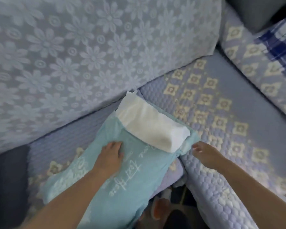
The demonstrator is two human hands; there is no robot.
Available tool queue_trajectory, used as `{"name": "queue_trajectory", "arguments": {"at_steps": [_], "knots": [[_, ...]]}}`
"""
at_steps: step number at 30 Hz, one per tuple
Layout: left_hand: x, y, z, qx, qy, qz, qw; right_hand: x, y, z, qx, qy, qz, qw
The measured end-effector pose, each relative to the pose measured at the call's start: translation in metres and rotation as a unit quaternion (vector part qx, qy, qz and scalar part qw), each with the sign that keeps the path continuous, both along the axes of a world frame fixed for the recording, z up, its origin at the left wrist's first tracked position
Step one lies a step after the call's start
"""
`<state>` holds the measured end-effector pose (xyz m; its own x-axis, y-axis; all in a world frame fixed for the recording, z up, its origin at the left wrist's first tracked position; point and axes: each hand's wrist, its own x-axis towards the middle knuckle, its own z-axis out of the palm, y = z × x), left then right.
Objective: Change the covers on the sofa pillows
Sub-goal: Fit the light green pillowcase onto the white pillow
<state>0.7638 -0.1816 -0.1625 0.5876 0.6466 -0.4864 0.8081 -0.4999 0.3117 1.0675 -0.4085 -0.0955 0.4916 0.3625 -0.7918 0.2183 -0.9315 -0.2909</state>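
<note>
Pale teal pillow cover (122,187) at 6 o'clock, printed with white handwriting-style lettering and what may be small flower outlines, blurred. Plain white pillow (149,126) at centre. Lavender-grey backrest cloth (81,52) from 9 to 12 o'clock, woven with paler daisy shapes and small rings. Quilted lilac seat cover (213,100) toward 3 o'clock, dotted with cream diamond motifs. Navy-and-white plaid cloth (277,45) at 2 o'clock.

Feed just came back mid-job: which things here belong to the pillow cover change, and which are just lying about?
In the job:
- teal cover, most of the way over the pillow
- white pillow, one end sticking out
- left hand, flat on the cover
- right hand, at the cover's open corner; grip unclear

Lying about:
- plaid cloth on the far seat
- floral lace throw
- quilted seat pad
</note>
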Motion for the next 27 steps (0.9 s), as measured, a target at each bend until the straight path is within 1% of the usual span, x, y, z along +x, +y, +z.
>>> {"name": "queue_trajectory", "arguments": {"at_steps": [1, 3, 4, 5, 7, 8, 9, 10, 11, 12, 13, 14, 15, 16, 17, 18, 19, 20, 21, 22, 23, 24, 25, 26, 27], "knots": [[0.009, 0.008, -0.001, 0.033, -0.05, -0.027, 0.998, -0.003, 0.013, -0.002, 0.027, -0.007, 0.031, 0.999], [0.03, 0.028, -0.008, 0.085, -0.125, -0.136, 0.979, -0.009, 0.045, -0.016, 0.106, -0.012, 0.074, 0.991], [0.039, 0.043, -0.014, 0.1, -0.121, -0.208, 0.965, -0.016, 0.064, -0.032, 0.139, -0.004, 0.091, 0.986], [0.049, 0.053, -0.016, 0.103, -0.089, -0.272, 0.953, -0.025, 0.079, -0.04, 0.159, 0.009, 0.107, 0.981], [0.066, 0.075, -0.016, 0.086, 0.001, -0.349, 0.933, -0.046, 0.097, -0.063, 0.163, 0.061, 0.131, 0.976], [0.074, 0.089, -0.018, 0.091, 0.024, -0.386, 0.918, -0.055, 0.102, -0.073, 0.167, 0.084, 0.15, 0.971], [0.083, 0.099, -0.016, 0.089, 0.032, -0.419, 0.903, -0.061, 0.101, -0.08, 0.162, 0.106, 0.163, 0.967], [0.097, 0.109, -0.01, 0.088, 0.017, -0.428, 0.899, -0.061, 0.098, -0.087, 0.162, 0.125, 0.163, 0.965], [0.11, 0.117, -0.007, 0.097, -0.014, -0.408, 0.908, -0.057, 0.095, -0.09, 0.178, 0.133, 0.15, 0.963], [0.121, 0.12, -0.009, 0.107, -0.074, -0.353, 0.927, -0.051, 0.092, -0.095, 0.202, 0.117, 0.129, 0.964], [0.132, 0.12, -0.015, 0.108, -0.122, -0.289, 0.943, -0.045, 0.091, -0.099, 0.22, 0.079, 0.081, 0.969], [0.146, 0.116, -0.019, 0.103, -0.125, -0.237, 0.958, -0.038, 0.09, -0.104, 0.225, 0.045, 0.022, 0.973], [0.156, 0.107, -0.023, 0.087, -0.084, -0.226, 0.967, -0.036, 0.09, -0.107, 0.209, 0.024, -0.011, 0.978], [0.16, 0.097, -0.031, 0.081, -0.027, -0.251, 0.964, -0.039, 0.09, -0.106, 0.181, 0.017, -0.015, 0.983], [0.166, 0.09, -0.037, 0.076, 0.02, -0.288, 0.954, -0.04, 0.086, -0.109, 0.152, 0.024, 0.009, 0.988], [0.167, 0.088, -0.04, 0.072, 0.061, -0.319, 0.943, -0.044, 0.078, -0.111, 0.129, 0.034, 0.061, 0.989], [0.164, 0.091, -0.039, 0.067, 0.08, -0.331, 0.938, -0.048, 0.069, -0.113, 0.115, 0.031, 0.123, 0.985], [0.165, 0.095, -0.041, 0.07, 0.071, -0.329, 0.939, -0.04, 0.063, -0.113, 0.104, 0.016, 0.164, 0.981], [0.162, 0.1, -0.044, 0.096, 0.05, -0.329, 0.938, -0.029, 0.062, -0.112, 0.126, -0.017, 0.157, 0.979], [0.159, 0.1, -0.045, 0.15, 0.022, -0.32, 0.935, -0.014, 0.066, -0.116, 0.173, -0.062, 0.132, 0.974], [0.154, 0.098, -0.049, 0.201, -0.004, -0.291, 0.935, 0.001, 0.075, -0.123, 0.235, -0.109, 0.099, 0.961], [0.151, 0.094, -0.052, 0.239, -0.047, -0.259, 0.935, 0.018, 0.092, -0.132, 0.272, -0.15, 0.071, 0.948], [0.15, 0.086, -0.054, 0.253, -0.08, -0.236, 0.935, 0.037, 0.114, -0.14, 0.275, -0.146, 0.054, 0.949], [0.149, 0.078, -0.056, 0.25, -0.101, -0.224, 0.937, 0.054, 0.138, -0.144, 0.263, -0.092, 0.047, 0.959], [0.149, 0.071, -0.057, 0.245, -0.115, -0.218, 0.938, 0.064, 0.16, -0.149, 0.233, -0.005, 0.052, 0.971]]}}
